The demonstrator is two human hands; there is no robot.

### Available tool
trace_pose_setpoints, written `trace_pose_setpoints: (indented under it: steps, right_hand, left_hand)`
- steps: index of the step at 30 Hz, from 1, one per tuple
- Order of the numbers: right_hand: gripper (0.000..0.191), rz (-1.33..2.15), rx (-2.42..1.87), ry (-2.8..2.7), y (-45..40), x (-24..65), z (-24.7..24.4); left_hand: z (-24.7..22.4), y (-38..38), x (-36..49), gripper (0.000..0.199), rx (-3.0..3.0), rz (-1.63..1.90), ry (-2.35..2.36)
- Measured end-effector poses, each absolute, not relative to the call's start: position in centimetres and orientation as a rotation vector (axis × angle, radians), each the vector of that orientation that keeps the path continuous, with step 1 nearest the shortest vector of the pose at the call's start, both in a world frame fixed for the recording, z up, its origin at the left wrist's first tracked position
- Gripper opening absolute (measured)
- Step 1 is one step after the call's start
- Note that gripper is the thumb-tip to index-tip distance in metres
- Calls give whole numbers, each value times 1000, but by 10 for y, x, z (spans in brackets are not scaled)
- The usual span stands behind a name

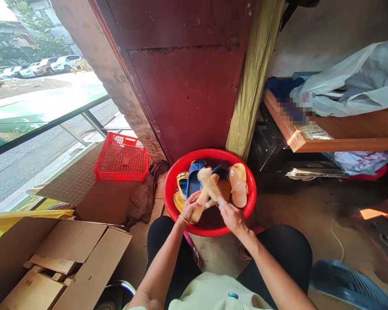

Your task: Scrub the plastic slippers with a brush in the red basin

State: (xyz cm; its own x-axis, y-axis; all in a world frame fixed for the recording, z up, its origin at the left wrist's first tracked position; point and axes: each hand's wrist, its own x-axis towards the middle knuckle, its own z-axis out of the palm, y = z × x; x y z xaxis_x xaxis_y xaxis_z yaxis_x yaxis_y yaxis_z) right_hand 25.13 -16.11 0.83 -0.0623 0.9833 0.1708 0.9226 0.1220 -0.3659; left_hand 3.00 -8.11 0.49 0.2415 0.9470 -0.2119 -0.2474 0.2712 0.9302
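Note:
A red plastic basin stands on the floor between my knees, with several shoes lying in dark water. My left hand is closed around a beige sandal over the basin's near left side. In my right hand is the handle of a scrubbing brush, its pale bristles lying across the sandal. A blue slipper rests behind the sandal. Toward the basin's right side sits a pale translucent jelly sandal. At the left are a yellow shoe and a patterned blue and yellow slipper.
A dark red door rises behind the basin. To the left are a red plastic crate, a brown cloth and an open cardboard box. On the right stand a wooden shelf and a blue fan near the floor.

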Motion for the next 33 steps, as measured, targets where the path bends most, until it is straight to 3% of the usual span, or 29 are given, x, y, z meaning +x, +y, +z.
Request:
trace_pose_setpoints:
  steps: [3, 7, 14, 20, 25, 33]
  right_hand:
    - [54, 159, -1874, -2294, -146, 244, 16]
    - [53, 141, -2133, -2167, -106, 262, 38]
    - [55, 321, -1802, -2399, -119, 236, 40]
    - [54, 269, -2116, -2053, -102, 286, 40]
    - [54, 284, -1971, -2229, -125, 275, 40]
    - [54, 256, -2150, -2136, -121, 278, 47]
  left_hand:
    - [-8, -90, 28, 58, 877, 987, 1023]
    - [-10, -93, 25, 69, 865, 939, 981]
    - [-17, -95, 30, 57, 1028, 978, 1067]
    - [-14, -106, 32, 85, 1404, 1034, 1063]
    - [-13, -119, 34, 97, 2043, 973, 1298]
    - [-12, -126, 37, 93, 2390, 915, 1369]
